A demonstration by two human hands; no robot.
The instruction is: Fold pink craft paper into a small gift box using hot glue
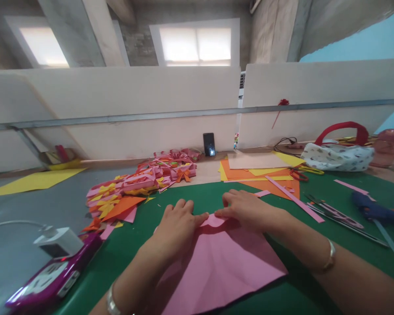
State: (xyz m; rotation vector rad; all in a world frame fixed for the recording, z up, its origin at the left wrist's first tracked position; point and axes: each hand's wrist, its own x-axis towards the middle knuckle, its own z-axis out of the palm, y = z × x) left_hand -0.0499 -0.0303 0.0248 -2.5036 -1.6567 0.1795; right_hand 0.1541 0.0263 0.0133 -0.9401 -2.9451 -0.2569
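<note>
A large pink sheet of paper (230, 267) lies on the green mat in front of me, creased, with its far edge curling up. My left hand (177, 225) grips that far edge from the left, thumb pointing inward and fingers curled. From the other side my right hand (241, 208) pinches the same edge, its fingers bent down close to the left thumb. A short raised fold of paper shows between the two thumbs. The undersides of the fingers are hidden. Each wrist carries a silver bangle.
A heap of pink, yellow and orange paper cutouts (131, 183) lies at back left, above a purple power strip (52, 275) with a white charger (59, 243). A phone (209, 144) leans upright behind. At right are paper sheets (259, 161), scissors (310, 169), a blue glue gun (377, 210) and a cloth basket (339, 156).
</note>
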